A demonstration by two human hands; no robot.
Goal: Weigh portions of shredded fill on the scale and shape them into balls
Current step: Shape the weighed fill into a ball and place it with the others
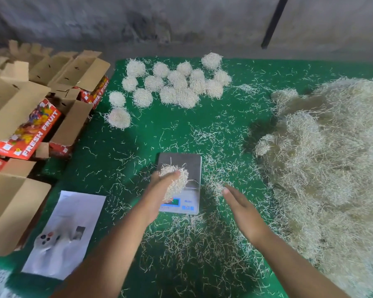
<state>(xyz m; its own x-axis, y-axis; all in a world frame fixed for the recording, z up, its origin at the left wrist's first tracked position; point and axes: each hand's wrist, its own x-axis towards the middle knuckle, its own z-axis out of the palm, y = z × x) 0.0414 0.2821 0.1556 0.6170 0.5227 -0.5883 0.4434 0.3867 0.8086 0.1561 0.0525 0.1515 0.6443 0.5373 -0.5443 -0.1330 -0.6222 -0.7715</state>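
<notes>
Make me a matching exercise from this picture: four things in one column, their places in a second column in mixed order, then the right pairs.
Things
1. scale
2. finished balls
3. loose fill heap
4. printed sheet

Places
A. far part of the green mat
B. near left, beside the boxes
C. right side of the mat
D. middle of the mat, under the left hand

Pairs: 1-D, 2-A, 3-C, 4-B

The left hand holds a portion over the scale; the right hand is flat and holds nothing.
</notes>
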